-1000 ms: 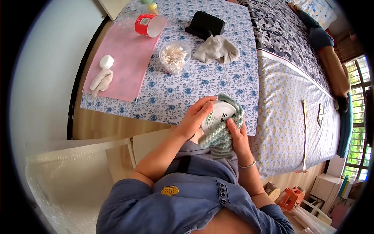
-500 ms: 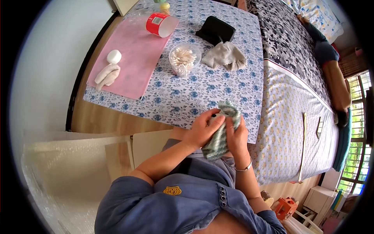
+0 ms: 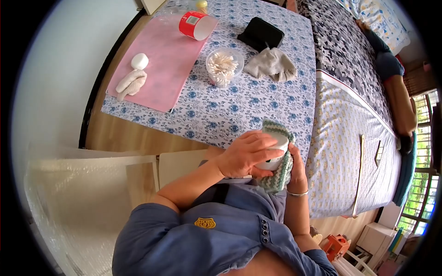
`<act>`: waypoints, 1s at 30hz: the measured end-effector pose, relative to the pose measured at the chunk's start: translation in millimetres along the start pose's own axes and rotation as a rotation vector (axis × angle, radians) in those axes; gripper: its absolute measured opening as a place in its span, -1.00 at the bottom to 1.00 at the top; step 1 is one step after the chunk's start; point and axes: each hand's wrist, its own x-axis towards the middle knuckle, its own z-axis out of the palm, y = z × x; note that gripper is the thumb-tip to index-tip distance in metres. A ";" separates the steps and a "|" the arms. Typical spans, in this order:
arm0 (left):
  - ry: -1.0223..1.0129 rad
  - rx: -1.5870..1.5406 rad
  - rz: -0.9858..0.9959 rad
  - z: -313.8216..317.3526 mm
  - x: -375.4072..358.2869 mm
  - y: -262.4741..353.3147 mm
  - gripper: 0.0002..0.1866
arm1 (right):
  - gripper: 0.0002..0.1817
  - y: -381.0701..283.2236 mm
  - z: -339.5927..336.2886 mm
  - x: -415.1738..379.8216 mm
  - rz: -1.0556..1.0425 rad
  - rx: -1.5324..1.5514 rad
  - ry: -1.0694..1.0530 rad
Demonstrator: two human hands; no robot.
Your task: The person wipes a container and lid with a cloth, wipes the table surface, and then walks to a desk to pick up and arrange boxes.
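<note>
Just off the table's near edge, my left hand is closed around a white rounded container with dark printing on its side. Its fingers lie across the top and the thumb is underneath. On the other side, my right hand grips a green-and-white striped cloth, which wraps the container's right side and hangs below it. Part of the container is hidden by the fingers and cloth.
The flowered table bears a tub of cotton swabs, a grey cloth, a black case, and a pink mat with a red-and-white container, white lid-like piece and rolled cloth. Another person's leg rests beyond the bed.
The white container, mostly covered by the cloth before, now shows. My left hand has shifted over its top, and my right hand has moved slightly right with the cloth.
</note>
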 end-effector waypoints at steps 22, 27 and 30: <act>0.320 -0.197 -0.552 23.2 -11.2 18.0 -0.59 | -0.61 -5.3 48.4 -9.6 -0.628 -1.324 0.029; 0.213 -0.265 -0.616 12.9 -4.9 30.7 -0.63 | -0.60 -5.1 29.5 0.2 -0.323 -0.673 -0.048; 0.331 -0.326 -0.610 16.5 -7.8 30.2 -0.63 | -0.57 3.7 31.5 -5.3 -0.362 -0.595 0.070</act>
